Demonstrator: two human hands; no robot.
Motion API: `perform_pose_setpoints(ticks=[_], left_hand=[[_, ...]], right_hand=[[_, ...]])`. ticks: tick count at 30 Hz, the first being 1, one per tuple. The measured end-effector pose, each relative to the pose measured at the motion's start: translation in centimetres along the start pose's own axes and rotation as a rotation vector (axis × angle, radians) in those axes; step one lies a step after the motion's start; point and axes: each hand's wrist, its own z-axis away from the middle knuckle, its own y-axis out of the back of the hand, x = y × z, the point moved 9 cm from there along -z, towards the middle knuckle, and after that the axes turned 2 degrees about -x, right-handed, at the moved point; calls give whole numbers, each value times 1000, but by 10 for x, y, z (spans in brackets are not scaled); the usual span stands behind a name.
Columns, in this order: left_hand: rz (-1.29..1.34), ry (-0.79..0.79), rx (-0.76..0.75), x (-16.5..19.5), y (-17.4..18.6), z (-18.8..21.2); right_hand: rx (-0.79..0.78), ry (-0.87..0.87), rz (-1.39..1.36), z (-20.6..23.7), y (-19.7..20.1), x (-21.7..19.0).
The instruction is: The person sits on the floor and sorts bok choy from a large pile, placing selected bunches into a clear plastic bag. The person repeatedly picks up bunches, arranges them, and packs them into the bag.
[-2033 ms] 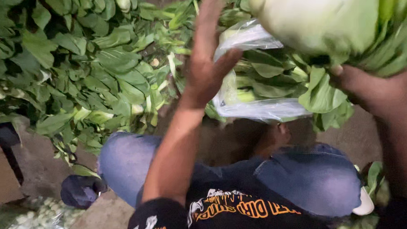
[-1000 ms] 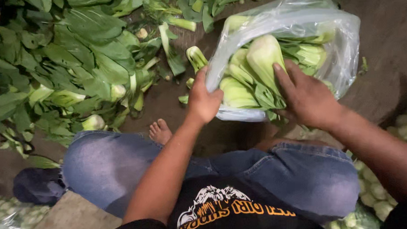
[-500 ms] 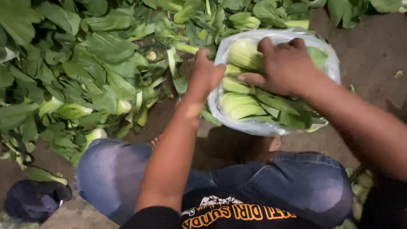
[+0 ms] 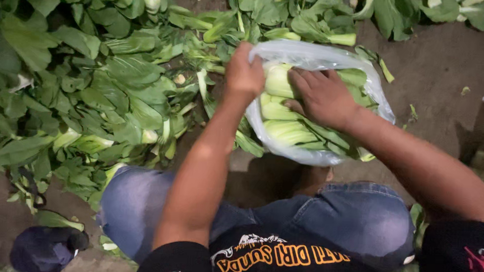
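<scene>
Pinching the rim of a thin clear plastic bag (image 4: 330, 58) on the dirt floor, the left hand (image 4: 244, 72) holds it open while the right hand (image 4: 321, 96) presses flat on crisp, bruisable greens (image 4: 285, 129), best lifted from beneath.

Bok choy (image 4: 285, 129) pale green; bag (image 4: 314, 54) clear; jeans (image 4: 352, 215) blue (faded); ground (image 4: 442, 78) brown.

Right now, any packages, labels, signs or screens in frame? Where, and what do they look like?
Clear plastic bag: on the dirt floor, centre-right, rounded and crinkled, packed with pale green bok choy; left hand grips its rim, right hand presses inside.
No separate labels, signs or screens visible.
</scene>
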Motion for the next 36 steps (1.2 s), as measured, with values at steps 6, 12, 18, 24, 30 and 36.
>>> perform_pose_setpoints(ticks=[6,12,18,24,30,36], left_hand=[[343,-233,125,11,-3,25],[414,-311,-7,14,-3,34],[444,-227,-24,23,9,40],[566,-97,-68,30,-7,50],[298,-465,-73,87,-46,15],[165,-363,-194,113,-43,-9]], right_hand=[[-356,-79,-288,-37,-33,28],[-490,-200,-24,-37,-50,13],[-8,-335,-72,-11,-51,-18],[112,-252,-89,17,-66,-16],[-8,-450,152,9,-71,25],[266,-478,-31,7,-39,61]])
